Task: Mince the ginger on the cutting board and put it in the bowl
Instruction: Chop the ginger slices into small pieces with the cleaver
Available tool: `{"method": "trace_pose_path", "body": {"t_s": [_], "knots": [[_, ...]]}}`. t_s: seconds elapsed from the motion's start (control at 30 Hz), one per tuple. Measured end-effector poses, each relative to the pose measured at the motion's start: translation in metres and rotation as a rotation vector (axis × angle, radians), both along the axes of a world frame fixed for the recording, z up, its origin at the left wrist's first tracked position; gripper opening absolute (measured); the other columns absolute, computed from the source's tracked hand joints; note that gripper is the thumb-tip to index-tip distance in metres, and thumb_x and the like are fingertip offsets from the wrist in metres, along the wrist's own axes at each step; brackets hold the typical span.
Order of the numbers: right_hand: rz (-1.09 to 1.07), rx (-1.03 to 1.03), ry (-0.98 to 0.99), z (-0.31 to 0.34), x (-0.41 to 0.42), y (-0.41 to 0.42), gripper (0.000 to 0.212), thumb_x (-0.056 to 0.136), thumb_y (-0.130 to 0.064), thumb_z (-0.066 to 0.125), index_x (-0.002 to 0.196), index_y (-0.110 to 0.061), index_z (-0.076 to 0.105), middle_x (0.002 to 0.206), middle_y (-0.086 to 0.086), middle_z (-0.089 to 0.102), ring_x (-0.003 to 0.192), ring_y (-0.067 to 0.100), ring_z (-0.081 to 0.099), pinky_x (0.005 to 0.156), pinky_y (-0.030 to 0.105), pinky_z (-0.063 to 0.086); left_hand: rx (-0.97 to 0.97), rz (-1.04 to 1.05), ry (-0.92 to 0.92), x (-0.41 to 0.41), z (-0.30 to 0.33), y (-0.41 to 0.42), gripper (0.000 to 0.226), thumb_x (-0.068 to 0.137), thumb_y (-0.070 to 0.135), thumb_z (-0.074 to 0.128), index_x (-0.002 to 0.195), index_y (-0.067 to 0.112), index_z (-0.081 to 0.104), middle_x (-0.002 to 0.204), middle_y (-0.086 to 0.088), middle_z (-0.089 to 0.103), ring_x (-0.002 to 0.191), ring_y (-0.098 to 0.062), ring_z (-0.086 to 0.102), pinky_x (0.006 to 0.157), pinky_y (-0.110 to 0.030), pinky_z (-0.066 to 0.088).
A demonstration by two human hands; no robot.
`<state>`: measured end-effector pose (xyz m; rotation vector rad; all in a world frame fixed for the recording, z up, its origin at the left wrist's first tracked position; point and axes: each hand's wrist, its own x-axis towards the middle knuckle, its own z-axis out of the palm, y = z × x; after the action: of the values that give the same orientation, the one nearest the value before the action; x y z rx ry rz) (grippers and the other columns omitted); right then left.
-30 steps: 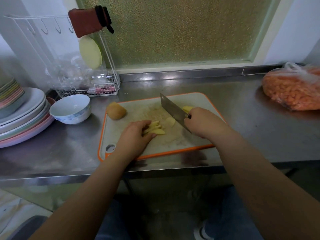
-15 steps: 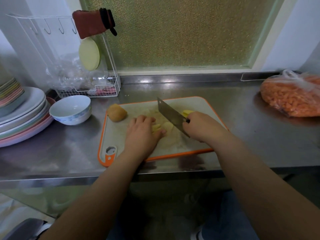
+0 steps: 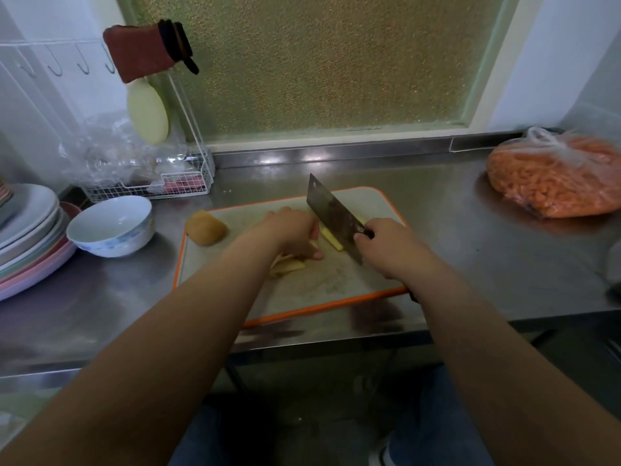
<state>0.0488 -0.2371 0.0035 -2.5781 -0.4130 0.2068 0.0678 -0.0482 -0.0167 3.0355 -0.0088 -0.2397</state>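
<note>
An orange-rimmed cutting board (image 3: 336, 287) lies on the steel counter. Pale yellow ginger slices (image 3: 289, 264) sit in its middle, and a whole brown ginger chunk (image 3: 205, 227) rests at its left edge. My left hand (image 3: 292, 232) lies over the slices with curled fingers, holding them down. My right hand (image 3: 386, 247) grips the handle of a cleaver (image 3: 332, 213), whose blade slants up and left just right of my left hand, above a ginger strip (image 3: 331, 238). A white bowl (image 3: 112, 225) stands left of the board.
Stacked plates (image 3: 30, 230) fill the far left. A white wire rack (image 3: 151, 183) with plastic bags stands behind the bowl, a red mitt (image 3: 141, 50) hanging above it. A bag of orange carrot shreds (image 3: 554, 176) lies at the back right. The counter's front edge is close.
My left hand slid up and right over the ginger slices toward the blade. The cleaver tilted more upright and closed in on my left hand.
</note>
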Motion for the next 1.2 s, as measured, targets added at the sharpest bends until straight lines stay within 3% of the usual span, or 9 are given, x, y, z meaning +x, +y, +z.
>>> {"method": "trace_pose_path", "body": {"t_s": [0.17, 0.27, 0.4, 0.6, 0.73, 0.83, 0.9, 1.03, 1.2], "knots": [[-0.029, 0.101, -0.023, 0.000, 0.003, -0.002, 0.032, 0.096, -0.029, 0.045, 0.065, -0.021, 0.041, 0.069, 0.003, 0.048, 0.073, 0.029, 0.053, 0.064, 0.036, 0.047, -0.243, -0.027, -0.155, 0.000, 0.004, 0.013, 0.010, 0.079, 0.014, 0.072, 0.080, 0.022, 0.065, 0.077, 0.011, 0.057, 0.084, -0.017, 0.059, 0.068, -0.026, 0.040], [-0.081, 0.179, -0.040, 0.003, 0.003, 0.000, 0.029, 0.094, -0.030, 0.045, 0.067, -0.021, 0.043, 0.076, 0.009, 0.051, 0.080, 0.035, 0.059, 0.075, 0.049, 0.054, -0.401, -0.001, -0.292, 0.001, -0.001, 0.002, 0.012, 0.080, 0.012, 0.071, 0.078, 0.021, 0.063, 0.078, 0.009, 0.059, 0.079, -0.014, 0.057, 0.067, -0.026, 0.039], [-0.149, 0.238, -0.054, 0.004, 0.003, -0.001, 0.022, 0.093, -0.032, 0.044, 0.081, -0.015, 0.051, 0.079, 0.009, 0.053, 0.088, 0.041, 0.062, 0.077, 0.052, 0.054, -0.577, 0.041, -0.350, 0.004, -0.009, -0.016, 0.013, 0.081, 0.015, 0.072, 0.078, 0.023, 0.062, 0.075, 0.010, 0.058, 0.077, -0.012, 0.053, 0.067, -0.023, 0.037], [-0.089, 0.207, -0.031, 0.004, -0.003, 0.001, 0.027, 0.095, -0.031, 0.045, 0.071, -0.019, 0.044, 0.071, 0.004, 0.048, 0.077, 0.034, 0.056, 0.075, 0.049, 0.054, -0.494, 0.128, -0.371, -0.013, 0.000, 0.013, 0.016, 0.092, 0.022, 0.062, 0.103, 0.020, 0.074, 0.101, 0.003, 0.071, 0.094, -0.011, 0.061, 0.075, -0.019, 0.038], [0.034, 0.083, -0.009, 0.007, -0.013, 0.014, 0.030, 0.096, -0.029, 0.043, 0.069, -0.019, 0.044, 0.069, 0.006, 0.052, 0.057, 0.026, 0.055, 0.062, 0.034, 0.049, -0.520, 0.138, -0.341, -0.048, -0.005, 0.044, 0.021, 0.093, 0.027, 0.059, 0.109, 0.018, 0.070, 0.101, 0.001, 0.069, 0.097, -0.016, 0.063, 0.086, -0.029, 0.047], [0.092, -0.018, 0.044, 0.004, -0.017, 0.027, 0.024, 0.097, -0.029, 0.043, 0.083, -0.011, 0.052, 0.076, 0.008, 0.054, 0.062, 0.026, 0.054, 0.063, 0.030, 0.045, -0.513, 0.137, -0.185, -0.080, -0.022, 0.049, 0.061, 0.077, 0.054, 0.066, 0.127, 0.021, 0.054, 0.117, 0.003, 0.059, 0.107, -0.016, 0.057, 0.095, -0.033, 0.047], [0.094, -0.059, 0.056, 0.001, -0.019, 0.034, 0.025, 0.097, -0.030, 0.044, 0.095, -0.009, 0.058, 0.085, 0.009, 0.055, 0.073, 0.026, 0.054, 0.068, 0.031, 0.045, -0.471, 0.140, -0.193, -0.090, -0.033, 0.043, 0.072, 0.071, 0.055, 0.072, 0.132, 0.024, 0.047, 0.123, 0.003, 0.054, 0.111, -0.016, 0.051, 0.098, -0.035, 0.044], [0.130, -0.075, 0.082, 0.000, -0.022, 0.044, 0.023, 0.096, -0.031, 0.045, 0.091, -0.011, 0.055, 0.083, 0.010, 0.054, 0.073, 0.027, 0.055, 0.066, 0.031, 0.045, -0.425, 0.213, -0.404, -0.089, -0.046, 0.029, 0.051, 0.078, 0.038, 0.072, 0.121, 0.019, 0.052, 0.116, -0.002, 0.058, 0.105, -0.021, 0.052, 0.092, -0.037, 0.045], [0.135, -0.074, 0.039, 0.005, -0.020, 0.049, 0.023, 0.096, -0.029, 0.044, 0.082, -0.012, 0.051, 0.079, 0.010, 0.053, 0.072, 0.027, 0.053, 0.068, 0.034, 0.048, -0.325, 0.336, -0.527, -0.086, -0.052, 0.013, 0.036, 0.084, 0.034, 0.063, 0.113, 0.015, 0.054, 0.112, -0.007, 0.058, 0.105, -0.025, 0.050, 0.089, -0.035, 0.039]]}}
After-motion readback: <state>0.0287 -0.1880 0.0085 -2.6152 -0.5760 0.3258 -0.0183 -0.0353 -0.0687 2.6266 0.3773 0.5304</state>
